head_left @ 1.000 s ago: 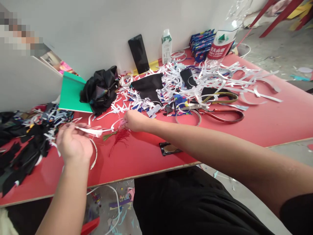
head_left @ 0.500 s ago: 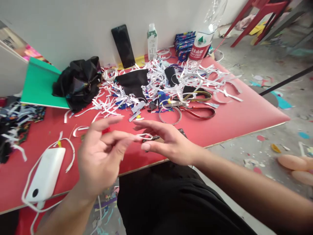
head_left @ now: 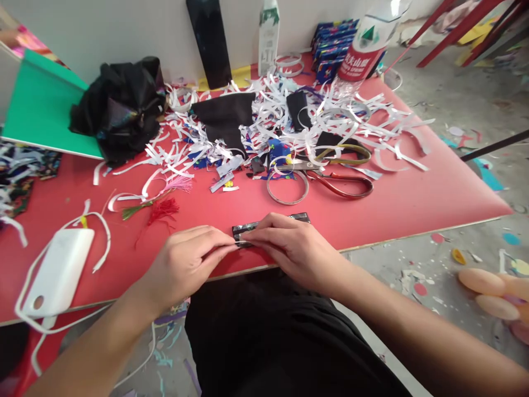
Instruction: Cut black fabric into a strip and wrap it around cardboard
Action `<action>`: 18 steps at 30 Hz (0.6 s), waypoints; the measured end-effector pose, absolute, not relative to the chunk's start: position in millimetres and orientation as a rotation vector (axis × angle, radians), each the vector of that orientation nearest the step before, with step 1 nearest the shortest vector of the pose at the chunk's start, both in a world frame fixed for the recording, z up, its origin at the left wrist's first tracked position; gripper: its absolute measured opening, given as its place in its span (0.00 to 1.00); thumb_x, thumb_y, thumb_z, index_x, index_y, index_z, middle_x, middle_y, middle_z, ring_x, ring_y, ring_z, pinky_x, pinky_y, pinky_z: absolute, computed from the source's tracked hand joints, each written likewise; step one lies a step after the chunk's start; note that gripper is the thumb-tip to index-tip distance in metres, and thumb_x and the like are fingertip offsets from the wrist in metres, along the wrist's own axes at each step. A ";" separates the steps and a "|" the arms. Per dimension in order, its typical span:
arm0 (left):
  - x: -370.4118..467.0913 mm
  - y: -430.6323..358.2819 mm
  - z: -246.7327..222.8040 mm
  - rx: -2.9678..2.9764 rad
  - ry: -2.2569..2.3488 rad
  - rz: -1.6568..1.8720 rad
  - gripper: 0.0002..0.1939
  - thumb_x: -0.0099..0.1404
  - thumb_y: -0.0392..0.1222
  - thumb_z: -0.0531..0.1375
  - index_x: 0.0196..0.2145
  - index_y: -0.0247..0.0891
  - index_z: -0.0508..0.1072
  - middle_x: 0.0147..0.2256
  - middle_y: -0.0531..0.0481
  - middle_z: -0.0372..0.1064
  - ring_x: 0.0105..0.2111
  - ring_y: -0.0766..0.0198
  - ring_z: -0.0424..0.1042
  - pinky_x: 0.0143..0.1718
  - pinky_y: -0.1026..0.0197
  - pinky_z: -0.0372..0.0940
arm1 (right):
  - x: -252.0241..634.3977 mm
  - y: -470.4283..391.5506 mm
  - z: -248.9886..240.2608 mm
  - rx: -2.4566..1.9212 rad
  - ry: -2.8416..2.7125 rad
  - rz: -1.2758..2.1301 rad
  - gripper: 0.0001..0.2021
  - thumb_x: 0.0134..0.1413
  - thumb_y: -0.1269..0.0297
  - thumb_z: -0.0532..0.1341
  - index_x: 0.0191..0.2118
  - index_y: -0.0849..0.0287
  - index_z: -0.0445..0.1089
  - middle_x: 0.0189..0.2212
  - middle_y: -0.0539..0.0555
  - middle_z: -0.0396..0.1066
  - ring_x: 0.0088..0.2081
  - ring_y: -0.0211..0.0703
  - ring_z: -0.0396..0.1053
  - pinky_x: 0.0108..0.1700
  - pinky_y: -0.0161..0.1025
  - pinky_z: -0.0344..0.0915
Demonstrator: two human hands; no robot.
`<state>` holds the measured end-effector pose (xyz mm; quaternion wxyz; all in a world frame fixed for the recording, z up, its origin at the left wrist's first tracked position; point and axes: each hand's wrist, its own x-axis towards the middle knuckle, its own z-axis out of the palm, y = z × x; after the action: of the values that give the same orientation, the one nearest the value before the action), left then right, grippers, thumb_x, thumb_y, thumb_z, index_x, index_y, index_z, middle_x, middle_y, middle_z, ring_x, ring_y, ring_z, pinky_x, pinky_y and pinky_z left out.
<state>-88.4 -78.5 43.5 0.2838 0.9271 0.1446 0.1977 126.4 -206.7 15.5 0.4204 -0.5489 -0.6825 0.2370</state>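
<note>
My left hand (head_left: pixel 192 256) and my right hand (head_left: pixel 289 248) meet close to the front edge of the red table (head_left: pixel 215 212). Each is closed in a pinch on a thin white strip (head_left: pixel 242 241), and only a short length of it shows between the fingertips. Partly hidden under my right hand lies a flat black-edged piece (head_left: pixel 244 227). Beyond the hands, scissors (head_left: pixel 346 184) with one red and one olive handle rest beside a pale ring (head_left: pixel 306 194). Left of them are a red tassel (head_left: pixel 164 208) and a pink tassel (head_left: pixel 181 183).
White paper strips (head_left: pixel 268 116) and black cloth scraps (head_left: pixel 225 110) cover the table's back. A phone (head_left: pixel 210 44), a carton (head_left: pixel 268 38) and a water bottle (head_left: pixel 361 55) stand behind. At left are a white power bank (head_left: pixel 61 270), black crumpled cloth (head_left: pixel 119 110) and a green board (head_left: pixel 45 110).
My right hand has gone from open fingers to a pinch on the white strip. The strip's loop no longer shows. Both hands have come down and together, and the view has shifted.
</note>
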 end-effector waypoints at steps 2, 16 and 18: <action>-91.7 -73.1 36.5 2.508 0.315 0.530 0.07 0.76 0.32 0.62 0.46 0.40 0.80 0.39 0.48 0.82 0.38 0.62 0.82 0.43 0.61 0.77 | 127.8 -207.8 15.0 -1.454 -1.773 0.562 0.14 0.74 0.73 0.58 0.54 0.59 0.80 0.42 0.58 0.79 0.41 0.44 0.79 0.43 0.38 0.75; -106.6 -57.4 13.6 2.769 0.099 0.509 0.13 0.76 0.27 0.57 0.54 0.33 0.76 0.38 0.44 0.76 0.35 0.62 0.75 0.36 0.60 0.72 | 139.1 -202.5 10.0 -1.471 -2.124 0.247 0.18 0.79 0.71 0.49 0.53 0.62 0.78 0.42 0.61 0.78 0.39 0.47 0.71 0.42 0.42 0.71; -106.9 -57.1 11.7 2.775 0.092 0.509 0.13 0.77 0.28 0.58 0.55 0.33 0.76 0.39 0.44 0.76 0.36 0.62 0.75 0.37 0.60 0.72 | 139.6 -202.8 9.2 -1.483 -2.148 0.235 0.18 0.79 0.71 0.49 0.53 0.62 0.78 0.43 0.61 0.78 0.40 0.48 0.71 0.42 0.43 0.71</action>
<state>-106.9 -57.1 11.7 0.1588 0.9706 0.0322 0.1781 139.6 -202.8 9.2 0.2576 -0.5468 -0.7919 0.0867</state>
